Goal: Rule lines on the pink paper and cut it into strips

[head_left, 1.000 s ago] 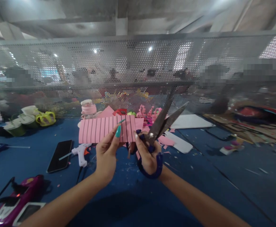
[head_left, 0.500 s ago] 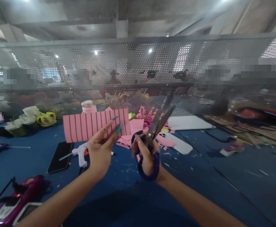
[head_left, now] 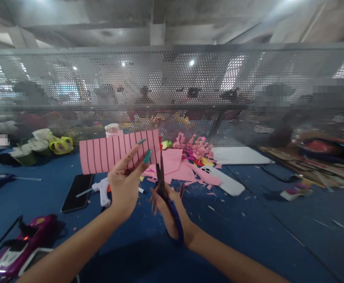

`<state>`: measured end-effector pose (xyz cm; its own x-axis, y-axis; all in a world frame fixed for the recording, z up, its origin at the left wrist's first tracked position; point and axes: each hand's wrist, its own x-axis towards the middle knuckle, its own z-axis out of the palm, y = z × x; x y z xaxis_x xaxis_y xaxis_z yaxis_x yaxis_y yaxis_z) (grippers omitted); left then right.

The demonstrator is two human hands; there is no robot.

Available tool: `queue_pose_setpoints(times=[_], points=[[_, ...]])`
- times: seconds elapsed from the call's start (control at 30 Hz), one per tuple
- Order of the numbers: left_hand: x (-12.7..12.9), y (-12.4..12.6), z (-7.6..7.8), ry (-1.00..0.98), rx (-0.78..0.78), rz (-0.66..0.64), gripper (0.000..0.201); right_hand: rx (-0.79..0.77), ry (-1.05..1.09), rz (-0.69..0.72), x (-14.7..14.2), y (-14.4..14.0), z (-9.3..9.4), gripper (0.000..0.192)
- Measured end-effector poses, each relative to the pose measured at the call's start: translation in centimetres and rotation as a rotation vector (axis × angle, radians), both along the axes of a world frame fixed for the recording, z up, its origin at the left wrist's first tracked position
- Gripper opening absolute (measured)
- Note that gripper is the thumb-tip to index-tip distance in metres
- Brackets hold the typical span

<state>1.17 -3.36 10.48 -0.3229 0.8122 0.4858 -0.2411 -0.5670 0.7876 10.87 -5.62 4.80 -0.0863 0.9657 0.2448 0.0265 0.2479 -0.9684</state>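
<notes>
My left hand (head_left: 126, 181) pinches a pink paper strip (head_left: 99, 155) marked with dark parallel lines, its thumb and forefinger near the strip's right part. Blue-handled scissors (head_left: 176, 220) are in my right hand (head_left: 169, 208), blades pointing up and slightly parted. The blade tips are close to the strip's lower right corner; whether they touch it I cannot tell. Thin strips seem to hang from my right fingers, too small to make out. Behind the scissors lie pink paper sheets (head_left: 173, 161) and scraps.
Left on the blue table are a black phone (head_left: 77, 192), a white glue gun (head_left: 103, 192) and a purple power strip (head_left: 27, 243). A white phone (head_left: 226, 182), a white board (head_left: 242, 155) and pink paper flowers (head_left: 194, 145) lie to the right. A perforated metal screen (head_left: 172, 78) stands behind.
My right hand has moved left with the scissors, bringing the blades from tilted right to nearly upright beside the strip's right end. The blades have closed somewhat. My left hand keeps its pinch.
</notes>
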Motion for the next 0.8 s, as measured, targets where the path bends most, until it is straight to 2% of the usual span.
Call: queue_pose_setpoints(times=[0.13,0.33,0.57,0.8], points=[[0.26,-0.18,-0.09,0.044,0.003,0.014,0.034,0.014,-0.037,-0.004,0.09,-0.08,-0.08,0.030],[0.57,-0.43,-0.30,0.050,-0.015,0.004,0.032,0.123,-0.041,0.046,0.59,0.00,-0.62,0.029],[0.48,-0.41,-0.35,0.060,-0.042,0.004,0.033,0.061,0.000,0.030,0.43,0.16,-0.37,0.031],[0.49,-0.45,-0.24,0.061,-0.021,-0.009,0.034,0.066,0.011,0.030,0.52,0.17,-0.10,0.034]])
